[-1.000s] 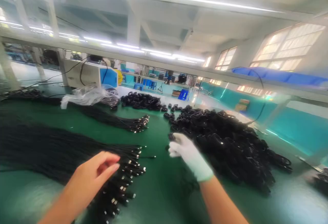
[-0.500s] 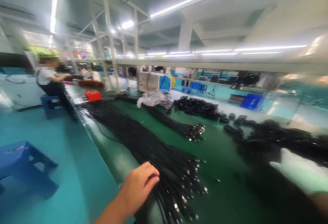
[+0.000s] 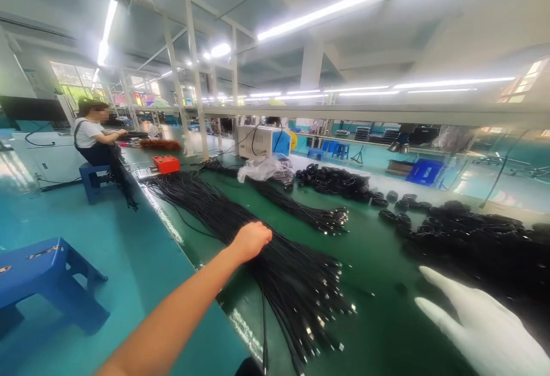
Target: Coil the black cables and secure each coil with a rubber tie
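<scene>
My left hand [image 3: 253,239], bare, is over a long bundle of black cables [image 3: 206,204] lying along the green tabletop. Its fingers are curled closed at the cables, and the fingertips are partly hidden. Metal connector ends [image 3: 320,321] fan out at the near end of the bundle. One cable [image 3: 264,330] hangs apart from the rest, below my wrist. My right hand [image 3: 481,318], in a white glove, is at the lower right with thumb and fingers apart and nothing between them. Just beyond it lies a heap of coiled black cables [image 3: 476,238].
A smaller cable bundle [image 3: 301,207] lies behind the large one, near a clear plastic bag [image 3: 262,168] and a red box [image 3: 166,164]. At left, a blue stool [image 3: 38,273] stands beside the table. Further back, a person [image 3: 92,135] sits at the table edge.
My left hand has moved forward along the cable bundle, its fingers now closed. My gloved right hand has come further into view, its thumb and fingers spread.
</scene>
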`<state>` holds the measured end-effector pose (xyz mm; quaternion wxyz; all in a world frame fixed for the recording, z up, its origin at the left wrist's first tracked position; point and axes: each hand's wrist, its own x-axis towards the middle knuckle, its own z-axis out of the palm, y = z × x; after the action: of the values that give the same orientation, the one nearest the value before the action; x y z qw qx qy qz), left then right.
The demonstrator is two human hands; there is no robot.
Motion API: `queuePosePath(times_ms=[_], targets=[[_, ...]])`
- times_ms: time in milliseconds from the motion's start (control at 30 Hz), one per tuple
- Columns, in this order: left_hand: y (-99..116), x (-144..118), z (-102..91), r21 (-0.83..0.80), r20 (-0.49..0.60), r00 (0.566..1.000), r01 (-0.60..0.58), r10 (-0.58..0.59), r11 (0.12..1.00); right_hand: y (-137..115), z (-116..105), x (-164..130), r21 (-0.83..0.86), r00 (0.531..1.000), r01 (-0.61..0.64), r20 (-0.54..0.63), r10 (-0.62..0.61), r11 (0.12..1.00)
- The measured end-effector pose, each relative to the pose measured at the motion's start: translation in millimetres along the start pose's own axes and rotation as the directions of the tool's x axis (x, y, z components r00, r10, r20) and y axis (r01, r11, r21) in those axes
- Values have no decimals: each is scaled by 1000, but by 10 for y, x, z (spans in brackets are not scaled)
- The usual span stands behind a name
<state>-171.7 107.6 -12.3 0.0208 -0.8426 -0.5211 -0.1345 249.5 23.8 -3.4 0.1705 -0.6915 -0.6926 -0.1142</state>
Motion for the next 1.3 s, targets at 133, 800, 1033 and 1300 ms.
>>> queuePosePath(times_ms=[133,800,1033,1300], targets=[[140,-23,-265,-16,-86,996,-33,31,999,-191,-132,-111,199,999,-47,7,46,979],[11,225,121,69,4,969,248,-249,966,-720,-134,-439,373,982,27,165,-95,927],[59,380,177,25,-18,993,117,-117,993,-550,55,-472,334,981,34,167,-94,942],[184,345,-73,-146,-243,965,59,-94,988,-460,-12,-401,372,997,17,60,-42,928]])
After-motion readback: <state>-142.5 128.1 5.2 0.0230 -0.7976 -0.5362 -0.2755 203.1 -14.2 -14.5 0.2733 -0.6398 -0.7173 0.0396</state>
